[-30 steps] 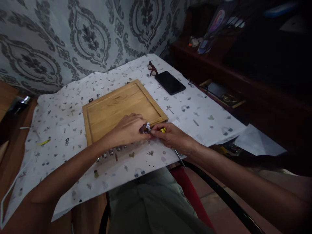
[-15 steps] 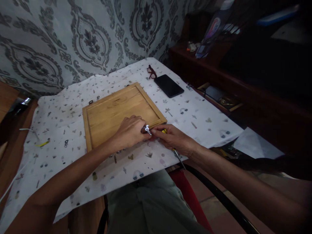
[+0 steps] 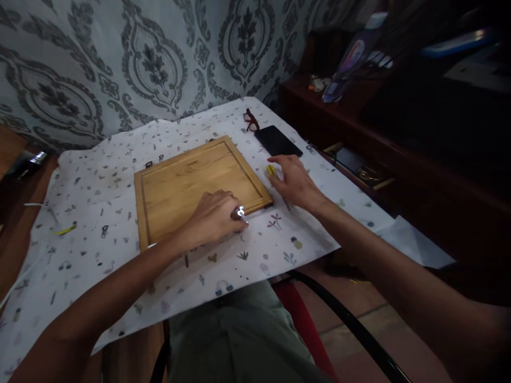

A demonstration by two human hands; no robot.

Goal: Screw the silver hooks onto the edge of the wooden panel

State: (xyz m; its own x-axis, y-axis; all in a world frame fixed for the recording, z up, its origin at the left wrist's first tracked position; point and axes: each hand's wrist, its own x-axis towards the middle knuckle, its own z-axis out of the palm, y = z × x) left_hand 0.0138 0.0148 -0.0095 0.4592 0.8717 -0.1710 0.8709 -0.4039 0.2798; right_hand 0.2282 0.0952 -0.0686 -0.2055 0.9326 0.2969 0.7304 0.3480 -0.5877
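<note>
My left hand [image 3: 217, 215] rests on the near right part of a framed wooden panel [image 3: 187, 173], fingers curled at its edge. A small shiny metal piece [image 3: 240, 212] shows between thumb and forefinger; its exact kind is unclear. To the right of the panel, over the cloth, is my right hand [image 3: 295, 181]. Its forefinger and thumb are apart, with the yellow handle of a thin screwdriver [image 3: 271, 170] between them. The screwdriver's metal shaft comes out below the palm, pointing toward me. The other fingers of this hand are hidden.
A black phone or tablet [image 3: 277, 140] lies just beyond my right hand, with glasses [image 3: 251, 121] behind it. A patterned cloth [image 3: 223, 260] covers the table. On the right stand a dark red cabinet [image 3: 399, 143], its drawer partly out, and a bottle [image 3: 351, 58].
My right hand has moved away from my left hand, up and to the right toward the phone, carrying the screwdriver. My left hand has stayed at the panel's edge with the metal piece.
</note>
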